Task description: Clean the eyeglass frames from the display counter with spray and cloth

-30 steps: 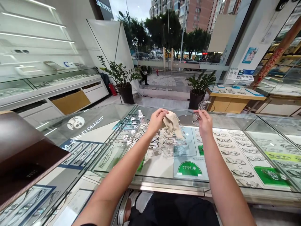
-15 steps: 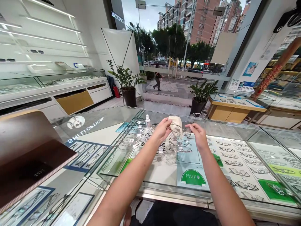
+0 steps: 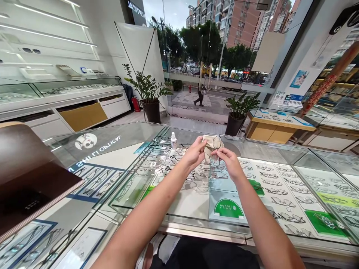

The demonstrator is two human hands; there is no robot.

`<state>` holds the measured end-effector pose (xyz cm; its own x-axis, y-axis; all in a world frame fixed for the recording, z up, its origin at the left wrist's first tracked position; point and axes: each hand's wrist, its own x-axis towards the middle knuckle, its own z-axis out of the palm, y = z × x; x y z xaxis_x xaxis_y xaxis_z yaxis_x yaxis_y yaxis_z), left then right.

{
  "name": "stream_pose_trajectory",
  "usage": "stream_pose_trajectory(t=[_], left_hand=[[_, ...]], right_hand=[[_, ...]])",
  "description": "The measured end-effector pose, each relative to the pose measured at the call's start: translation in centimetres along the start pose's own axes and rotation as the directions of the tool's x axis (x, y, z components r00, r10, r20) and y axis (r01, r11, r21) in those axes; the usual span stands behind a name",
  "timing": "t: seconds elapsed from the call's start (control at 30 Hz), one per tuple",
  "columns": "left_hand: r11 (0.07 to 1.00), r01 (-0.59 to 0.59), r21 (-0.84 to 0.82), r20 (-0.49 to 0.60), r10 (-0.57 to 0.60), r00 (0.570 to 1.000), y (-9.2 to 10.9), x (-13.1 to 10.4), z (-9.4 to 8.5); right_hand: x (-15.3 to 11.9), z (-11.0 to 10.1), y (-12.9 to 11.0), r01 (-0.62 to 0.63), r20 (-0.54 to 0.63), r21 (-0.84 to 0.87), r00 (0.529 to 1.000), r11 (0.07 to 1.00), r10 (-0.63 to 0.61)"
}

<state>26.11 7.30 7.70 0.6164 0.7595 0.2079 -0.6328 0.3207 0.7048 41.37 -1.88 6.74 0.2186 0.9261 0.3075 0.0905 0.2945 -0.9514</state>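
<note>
Above the glass counter, my left hand (image 3: 196,152) pinches a cream cleaning cloth (image 3: 209,141). A thin temple of the eyeglasses seems to run by the cloth, though its exact place is hard to see. My right hand (image 3: 228,160) grips the dark round-rimmed eyeglasses (image 3: 217,142) near their middle. They are tilted on end, one lens up in front of the cloth and the other below my fingers. Both hands are close together, fingers closed. A small white bottle (image 3: 173,141) stands upright on the glass, left of my hands.
Below me the glass display counter (image 3: 185,220) holds rows of spectacle frames under its top. At the left a dark brown panel (image 3: 33,183) juts over the counter. Potted plants (image 3: 151,108) stand beyond, before the glass front, where a person (image 3: 199,96) walks outside.
My right hand has moved left, bringing the eyeglasses up against the cloth. My view has shifted slightly, and the person outside has walked to the right.
</note>
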Motion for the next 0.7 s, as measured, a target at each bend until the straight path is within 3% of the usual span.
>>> stream_pose_trajectory(t=[0.27, 0.53, 0.7], left_hand=[[0.996, 0.089, 0.004, 0.047, -0.089, 0.995, 0.36, 0.16, -0.15], [0.985, 0.071, 0.157, -0.066, -0.061, 0.996, -0.18, 0.05, -0.54], [0.978, 0.093, 0.186, 0.022, -0.099, 0.995, -0.33, -0.11, 0.10]], right_hand=[[0.11, 0.54, 0.28, -0.028, -0.004, 0.029, 1.000, 0.999, 0.028], [0.04, 0.88, 0.54, -0.035, 0.047, 0.072, 0.998, 0.997, 0.032], [-0.02, 1.06, 0.09, -0.026, 0.086, 0.057, 0.996, 0.998, 0.021]])
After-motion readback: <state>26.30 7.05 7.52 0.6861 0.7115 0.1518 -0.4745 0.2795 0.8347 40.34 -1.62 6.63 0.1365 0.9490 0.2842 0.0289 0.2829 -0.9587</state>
